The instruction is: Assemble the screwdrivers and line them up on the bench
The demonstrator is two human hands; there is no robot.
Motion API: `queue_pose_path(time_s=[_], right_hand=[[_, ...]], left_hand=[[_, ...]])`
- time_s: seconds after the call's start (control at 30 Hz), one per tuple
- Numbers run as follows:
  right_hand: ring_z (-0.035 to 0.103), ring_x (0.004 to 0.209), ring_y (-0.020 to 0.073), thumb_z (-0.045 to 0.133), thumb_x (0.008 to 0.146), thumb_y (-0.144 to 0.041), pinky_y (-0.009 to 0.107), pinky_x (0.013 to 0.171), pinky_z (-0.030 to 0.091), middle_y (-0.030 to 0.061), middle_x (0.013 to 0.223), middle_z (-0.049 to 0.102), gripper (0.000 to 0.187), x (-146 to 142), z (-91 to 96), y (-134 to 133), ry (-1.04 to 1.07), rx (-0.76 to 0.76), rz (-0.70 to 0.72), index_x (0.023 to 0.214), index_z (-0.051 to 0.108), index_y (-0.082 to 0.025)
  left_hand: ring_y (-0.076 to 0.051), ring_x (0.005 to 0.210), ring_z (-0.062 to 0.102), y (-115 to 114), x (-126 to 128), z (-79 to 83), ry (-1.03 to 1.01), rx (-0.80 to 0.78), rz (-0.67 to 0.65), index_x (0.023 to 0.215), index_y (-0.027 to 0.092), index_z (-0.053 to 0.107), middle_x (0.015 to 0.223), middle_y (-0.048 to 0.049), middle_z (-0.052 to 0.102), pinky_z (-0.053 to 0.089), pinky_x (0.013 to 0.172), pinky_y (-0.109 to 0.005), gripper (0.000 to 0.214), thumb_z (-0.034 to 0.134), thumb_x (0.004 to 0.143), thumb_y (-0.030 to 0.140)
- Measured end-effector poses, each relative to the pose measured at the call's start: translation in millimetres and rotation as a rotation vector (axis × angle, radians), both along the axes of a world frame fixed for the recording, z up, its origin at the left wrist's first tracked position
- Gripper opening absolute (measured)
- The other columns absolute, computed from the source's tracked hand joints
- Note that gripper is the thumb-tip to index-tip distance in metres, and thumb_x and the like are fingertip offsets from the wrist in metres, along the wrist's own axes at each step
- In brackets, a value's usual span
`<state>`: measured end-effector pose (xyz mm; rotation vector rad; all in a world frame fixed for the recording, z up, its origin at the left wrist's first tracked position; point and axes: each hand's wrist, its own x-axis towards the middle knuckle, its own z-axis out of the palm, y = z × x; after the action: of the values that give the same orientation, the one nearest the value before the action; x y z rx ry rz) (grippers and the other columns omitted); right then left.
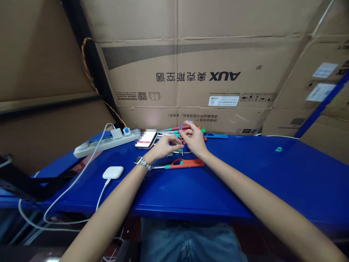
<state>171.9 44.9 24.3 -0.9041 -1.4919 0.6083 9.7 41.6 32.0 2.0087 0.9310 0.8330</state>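
Observation:
My right hand (195,140) is closed around a small screwdriver (180,127) with a purple handle, held upright with its thin shaft pointing down. Close beside it, my left hand (164,146) has its fingers pinched together near the shaft; what they hold is too small to make out. Just below both hands, an orange long-nosed lighter (188,163) lies on the blue table (174,193), its metal tube toward the left wrist. Behind the hands lie several more lighters, partly hidden, among them a blue one (216,135).
A phone (146,139) rests left of the hands, near a white power strip (105,145) with plugs. A white earbud case (113,172) with a cable lies at the left. One small green piece (278,149) sits at the right. Cardboard (191,58) walls the back.

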Motion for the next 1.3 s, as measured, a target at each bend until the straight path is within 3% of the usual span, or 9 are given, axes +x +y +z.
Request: queue_pose_path(time_s=[0.07,0.2,0.33,0.73,1.07,1.3], right_hand=[[0.059,0.052,0.0126,0.064,0.079,-0.040,0.026,0.053,0.048,-0.0011,0.071,0.066,0.047,-4.0,-3.6,1.3,0.044,-0.007,0.042,0.118,0.057,-0.016],[0.066,0.065,0.0168,0.068,0.076,-0.039,0.029,0.060,0.053,0.0034,0.078,0.070,0.029,-0.4,-12.0,-6.5,-0.041,-0.010,0.111,0.097,0.065,-0.018],[0.068,0.072,0.0186,0.067,0.077,-0.037,0.031,0.068,0.055,0.0038,0.077,0.070,0.020,7.5,-17.4,-14.5,-0.122,0.011,0.127,0.085,0.062,-0.019],[0.068,0.073,0.0167,0.062,0.081,-0.034,0.028,0.067,0.054,0.0025,0.078,0.069,0.016,5.3,-18.8,-22.3,-0.237,-0.016,0.113,0.085,0.057,-0.020],[0.068,0.071,0.0181,0.064,0.081,-0.034,0.032,0.067,0.057,0.0029,0.078,0.068,0.017,9.3,-12.4,-23.1,-0.158,-0.011,0.117,0.086,0.056,-0.020],[0.067,0.067,0.0165,0.065,0.078,-0.037,0.032,0.067,0.058,0.0017,0.074,0.066,0.021,20.1,2.6,-28.4,-0.042,-0.008,0.099,0.083,0.055,-0.020]], left_hand=[[-0.013,0.060,0.055,5.2,-3.3,-3.5,0.014,0.021,0.008,0.086,0.011,0.070,0.073,-0.0044,0.065,0.043,0.043,-0.021,0.043,0.074,0.073,0.052],[-0.012,0.058,0.055,10.4,-5.7,-7.2,0.043,0.108,-0.007,0.079,0.011,0.071,0.068,-0.0034,0.066,0.044,0.052,-0.023,0.037,0.073,0.074,0.048],[-0.015,0.064,0.059,10.4,-6.4,-7.8,0.116,0.208,-0.005,0.077,0.012,0.073,0.070,-0.0049,0.070,0.046,0.063,-0.025,0.032,0.071,0.076,0.043],[-0.015,0.064,0.057,15.7,-13.1,-10.7,0.313,0.303,0.006,0.080,0.013,0.076,0.069,-0.0030,0.070,0.039,0.062,-0.025,0.019,0.065,0.078,0.029],[-0.015,0.064,0.056,9.2,-7.8,-4.5,0.205,0.301,0.022,0.079,0.013,0.074,0.071,-0.0036,0.071,0.041,0.063,-0.026,0.028,0.067,0.080,0.040],[-0.014,0.066,0.059,-0.8,-4.2,0.8,0.187,0.228,-0.002,0.084,0.014,0.074,0.076,-0.0039,0.072,0.045,0.063,-0.024,0.021,0.075,0.072,0.031]])
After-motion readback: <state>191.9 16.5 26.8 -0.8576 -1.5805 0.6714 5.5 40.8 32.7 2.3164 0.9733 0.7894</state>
